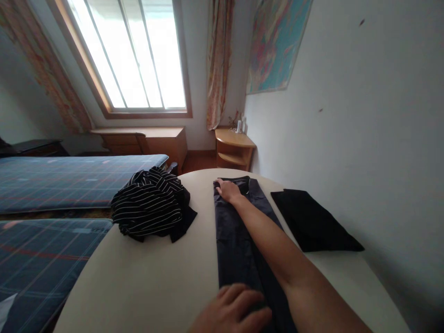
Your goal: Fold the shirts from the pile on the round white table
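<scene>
A pair of dark navy trousers lies lengthwise on the cream round table, folded into a long strip with the waistband at the far end. My right hand reaches out to that end, its fingers closed at the left corner of the waistband. Close to me, my left hand is over the near part of the trousers, slightly blurred, with its fingers apart. Whether it touches the cloth I cannot tell. The near end of the trousers runs out of view.
A crumpled black-and-white striped garment sits on the table's left side. Folded black cloth lies at the right, near the white wall. Beds with plaid blue mattresses stand left; a wooden corner shelf is beyond the table.
</scene>
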{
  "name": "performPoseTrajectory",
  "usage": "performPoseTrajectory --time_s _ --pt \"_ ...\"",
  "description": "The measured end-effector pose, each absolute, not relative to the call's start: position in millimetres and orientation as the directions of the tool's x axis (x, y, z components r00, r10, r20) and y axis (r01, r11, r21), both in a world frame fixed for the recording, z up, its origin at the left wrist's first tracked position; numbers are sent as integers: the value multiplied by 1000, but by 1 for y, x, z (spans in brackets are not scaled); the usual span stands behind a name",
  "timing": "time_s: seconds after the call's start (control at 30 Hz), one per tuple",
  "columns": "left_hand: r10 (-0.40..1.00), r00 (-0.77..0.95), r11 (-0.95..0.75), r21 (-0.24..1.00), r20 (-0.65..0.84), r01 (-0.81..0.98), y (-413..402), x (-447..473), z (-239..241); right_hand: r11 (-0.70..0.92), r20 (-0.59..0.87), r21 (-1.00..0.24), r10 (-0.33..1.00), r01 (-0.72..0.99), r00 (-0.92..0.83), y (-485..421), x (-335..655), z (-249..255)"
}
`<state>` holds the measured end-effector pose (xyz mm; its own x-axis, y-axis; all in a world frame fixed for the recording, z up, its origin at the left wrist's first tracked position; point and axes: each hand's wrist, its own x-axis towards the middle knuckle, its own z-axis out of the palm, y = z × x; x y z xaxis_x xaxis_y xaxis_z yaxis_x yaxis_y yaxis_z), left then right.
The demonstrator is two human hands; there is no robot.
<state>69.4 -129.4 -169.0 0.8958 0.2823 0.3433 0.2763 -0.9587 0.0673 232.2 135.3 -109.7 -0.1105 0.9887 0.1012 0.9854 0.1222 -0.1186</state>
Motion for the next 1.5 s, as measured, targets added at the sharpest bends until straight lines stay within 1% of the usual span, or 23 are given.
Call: performPoseTrajectory --time_s 0.1,0.2,0.33,0.5,0.7,0.8,0.93,1.0,1.13,1.2,1.27,1.33,1.43,1.5 --pt "266 855 -935 -95 446 341 -112 72 -169 101 100 -94 991 990 -92 139 229 -106" --pt "233 851 -906 -212 471 366 -112 72 -182 90 104 -76 991 993 -81 146 223 -103" --pt "209 849 -886 -274 486 375 -119 74 -194 76 105 -78 992 994 -67 158 214 -104" --pt "201 820 -845 -328 535 422 -122 78 -196 23 101 -119 995 993 -11 170 204 -104" --pt "237 828 -861 -285 508 421 -120 73 -207 -93 137 -186 983 978 120 183 213 -99" --pt "228 843 -872 -282 487 399 -119 72 -210 -102 144 -197 981 975 132 187 220 -101" --pt "241 837 -886 -241 491 397 -121 75 -208 -40 98 -188 993 981 59 184 219 -105" --pt "244 826 -879 -243 508 409 -123 77 -204 12 107 -171 994 985 7 176 216 -105" --pt "207 833 -864 -303 513 402 -126 78 -193 197 165 -123 970 973 -176 150 210 -100" --pt "193 849 -868 -319 491 381 -127 76 -188 290 166 -102 948 952 -271 132 209 -97" --pt "190 860 -878 -311 473 365 -127 73 -184 343 158 -86 932 935 -327 112 207 -96" --pt "200 868 -888 -291 456 357 -127 72 -182 351 158 -74 928 934 -336 91 204 -97" --pt "211 881 -894 -280 423 349 -129 71 -182 308 186 -64 938 949 -292 55 199 -105" --pt "217 889 -899 -271 404 343 -130 71 -184 284 170 -96 949 954 -266 32 198 -115"
